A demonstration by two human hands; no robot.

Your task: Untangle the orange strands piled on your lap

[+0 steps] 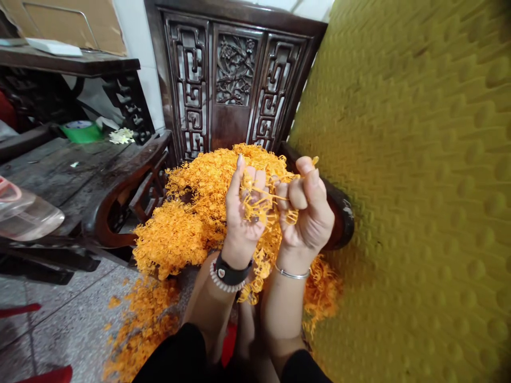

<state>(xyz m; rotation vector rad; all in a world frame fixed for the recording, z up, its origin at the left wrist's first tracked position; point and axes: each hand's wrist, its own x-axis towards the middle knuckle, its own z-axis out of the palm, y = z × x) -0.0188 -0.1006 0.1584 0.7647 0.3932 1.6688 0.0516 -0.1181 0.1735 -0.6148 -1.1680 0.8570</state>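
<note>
My left hand is turned palm up with its fingers curled, cupping several thin orange plastic pieces that look like stringy flower parts. Right beside it, my right hand is closed, its thumb pressed to the index finger and the other fingers folded in. A small orange tip sticks out above that thumb, and one orange strand stretches between the two hands. Under and behind both hands lies a big heap of the same orange pieces on a dark carved wooden chair.
To the left, a second dark wooden chair bears a roll of green tape, small pale flowers and a clear plastic bottle. On the right stands a tall yellow-green bumpy sheet. Loose orange pieces lie scattered on the tiled floor.
</note>
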